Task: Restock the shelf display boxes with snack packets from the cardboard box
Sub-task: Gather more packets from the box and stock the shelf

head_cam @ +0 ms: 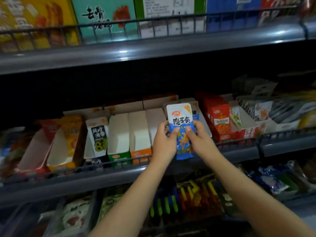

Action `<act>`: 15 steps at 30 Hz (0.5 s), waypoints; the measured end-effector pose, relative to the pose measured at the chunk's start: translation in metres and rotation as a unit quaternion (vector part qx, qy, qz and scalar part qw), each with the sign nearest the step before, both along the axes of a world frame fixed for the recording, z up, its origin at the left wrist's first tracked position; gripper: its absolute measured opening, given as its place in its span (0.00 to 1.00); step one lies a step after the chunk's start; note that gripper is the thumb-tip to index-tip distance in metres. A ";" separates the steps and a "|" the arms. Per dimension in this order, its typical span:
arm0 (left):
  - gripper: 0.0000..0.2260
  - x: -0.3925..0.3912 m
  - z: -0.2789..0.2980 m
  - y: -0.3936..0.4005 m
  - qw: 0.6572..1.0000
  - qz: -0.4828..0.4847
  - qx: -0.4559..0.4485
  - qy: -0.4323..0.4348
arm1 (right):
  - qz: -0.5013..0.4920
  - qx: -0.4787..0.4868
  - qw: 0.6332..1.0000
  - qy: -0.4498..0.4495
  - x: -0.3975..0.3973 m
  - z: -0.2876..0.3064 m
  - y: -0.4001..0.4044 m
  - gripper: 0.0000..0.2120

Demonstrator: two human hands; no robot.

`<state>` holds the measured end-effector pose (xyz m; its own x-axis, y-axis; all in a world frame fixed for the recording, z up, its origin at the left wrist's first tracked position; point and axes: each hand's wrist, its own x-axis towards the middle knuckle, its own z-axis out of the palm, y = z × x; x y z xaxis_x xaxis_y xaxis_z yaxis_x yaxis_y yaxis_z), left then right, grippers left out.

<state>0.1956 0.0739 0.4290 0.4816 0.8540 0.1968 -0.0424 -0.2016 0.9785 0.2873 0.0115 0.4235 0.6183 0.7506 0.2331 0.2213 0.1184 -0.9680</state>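
Both arms reach forward and up to the middle shelf (239, 152), where the left hand (164, 142) and right hand (199, 140) together pinch a blue and white snack packet (181, 124), thumbs on its front. The packet stands upright, held just over the shelf's wire rail (239, 142). It is in front of a display box (196, 110) holding matching packets, with empty white boxes (136, 130) to the left.

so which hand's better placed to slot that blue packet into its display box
Probably the right hand. Both hands pinch the blue snack packet, but the box with matching blue packets sits just behind and to the right, on the right hand's side. The left hand would have to reach across.
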 end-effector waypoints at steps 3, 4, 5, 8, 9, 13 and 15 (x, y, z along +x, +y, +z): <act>0.10 0.035 0.023 0.021 1.000 -0.012 0.000 -0.007 | -0.036 -0.016 0.998 -0.047 0.038 0.021 0.016 0.07; 0.09 0.047 0.029 0.027 1.000 -0.010 0.014 -0.008 | -0.053 -0.021 0.996 -0.069 0.051 0.027 0.023 0.07; 0.08 0.059 0.034 0.033 1.000 -0.006 0.027 -0.010 | -0.065 -0.023 0.994 -0.086 0.063 0.033 0.029 0.06; 0.07 0.092 0.044 0.052 0.998 0.022 0.053 -0.011 | -0.091 -0.029 0.990 -0.106 0.096 0.047 0.047 0.06; 0.07 0.100 0.046 0.058 0.998 0.029 0.063 -0.006 | -0.092 -0.029 0.991 -0.093 0.105 0.049 0.052 0.09; 0.10 0.122 0.042 0.081 0.992 0.052 0.114 0.029 | -0.068 -0.008 0.997 -0.035 0.127 0.046 0.067 0.09; 0.10 0.127 0.035 0.088 0.990 0.057 0.127 0.030 | -0.063 -0.014 0.997 -0.037 0.135 0.040 0.072 0.08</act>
